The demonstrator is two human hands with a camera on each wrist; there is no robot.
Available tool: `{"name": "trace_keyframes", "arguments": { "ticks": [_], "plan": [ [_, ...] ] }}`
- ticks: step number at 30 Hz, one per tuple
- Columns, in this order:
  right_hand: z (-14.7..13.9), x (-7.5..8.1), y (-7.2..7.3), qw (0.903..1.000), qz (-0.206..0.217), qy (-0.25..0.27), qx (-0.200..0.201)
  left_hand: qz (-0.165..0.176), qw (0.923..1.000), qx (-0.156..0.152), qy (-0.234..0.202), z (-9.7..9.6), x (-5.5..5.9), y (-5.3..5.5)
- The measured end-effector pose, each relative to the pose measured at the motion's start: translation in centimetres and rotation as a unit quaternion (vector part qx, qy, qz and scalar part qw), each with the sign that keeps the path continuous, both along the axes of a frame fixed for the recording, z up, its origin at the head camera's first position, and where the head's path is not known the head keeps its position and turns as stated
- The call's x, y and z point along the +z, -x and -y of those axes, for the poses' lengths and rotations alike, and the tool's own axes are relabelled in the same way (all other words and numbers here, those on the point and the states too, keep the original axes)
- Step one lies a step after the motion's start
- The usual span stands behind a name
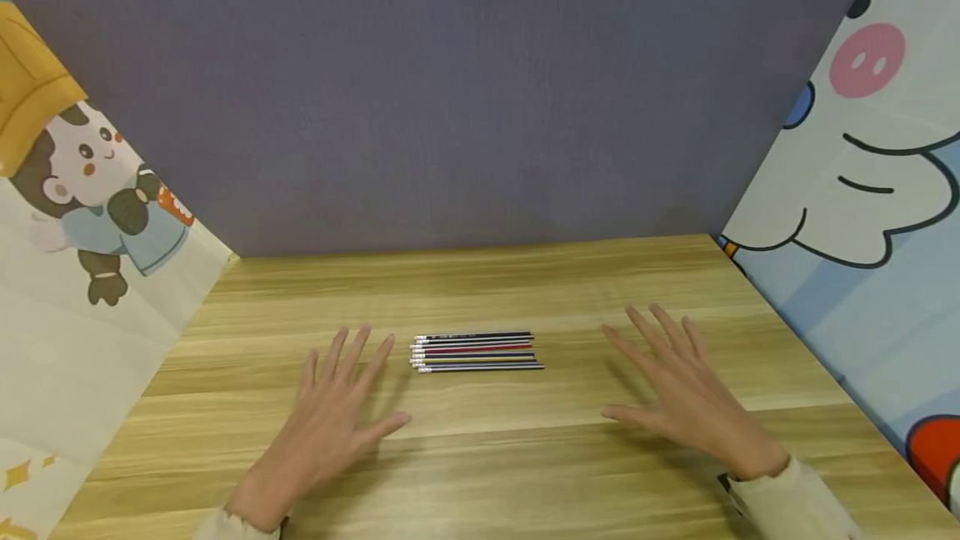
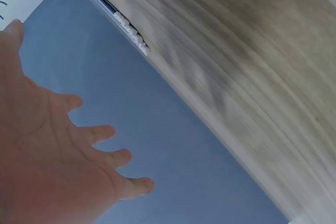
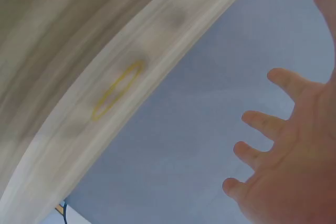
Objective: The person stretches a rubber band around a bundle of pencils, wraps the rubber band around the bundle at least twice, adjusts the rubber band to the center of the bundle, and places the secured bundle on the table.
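A row of several pencils [image 1: 476, 350] lies side by side at the middle of the table, white eraser ends to the left; dark, red, blue and yellowish barrels show. To their left my left hand [image 1: 326, 419] is spread over the table and holds nothing. My right hand [image 1: 682, 398], fingers apart and holding nothing, is farther off on their right. A thin yellow loop, like a rubber band [image 3: 118, 90], lies on the table in the right wrist view; I cannot make it out in the head view. The left wrist view catches the eraser ends [image 2: 131, 32].
The wood-grain table [image 1: 495, 473] reaches back to an upright grey-blue panel [image 1: 480, 98]. Cartoon-printed walls flank it, a left one [image 1: 112, 340] and a right one [image 1: 840, 307].
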State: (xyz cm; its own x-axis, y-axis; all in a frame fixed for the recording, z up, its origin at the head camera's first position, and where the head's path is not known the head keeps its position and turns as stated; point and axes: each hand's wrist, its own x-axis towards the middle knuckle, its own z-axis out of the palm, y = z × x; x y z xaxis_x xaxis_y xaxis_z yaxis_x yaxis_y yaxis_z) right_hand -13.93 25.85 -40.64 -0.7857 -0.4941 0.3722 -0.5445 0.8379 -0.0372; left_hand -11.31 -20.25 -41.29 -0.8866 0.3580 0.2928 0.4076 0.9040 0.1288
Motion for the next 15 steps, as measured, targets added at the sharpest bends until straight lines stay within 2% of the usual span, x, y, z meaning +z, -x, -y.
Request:
{"name": "trace_keyframes", "arguments": {
  "ticks": [6,9,15],
  "plan": [
    [0.6,-0.1,0.5,0.9997,0.025,0.003,0.007,0.027,0.9995,-0.010,-0.014,0.0,0.1,0.4],
    [0.9,-0.3,0.6,0.9993,0.034,0.008,0.014,0.050,0.9980,-0.017,-0.036,-0.1,0.1,0.6],
    [1.6,-0.3,1.0,0.9973,0.064,0.022,0.029,0.115,0.9869,-0.039,-0.105,-0.7,0.4,0.7]
  ]
}}
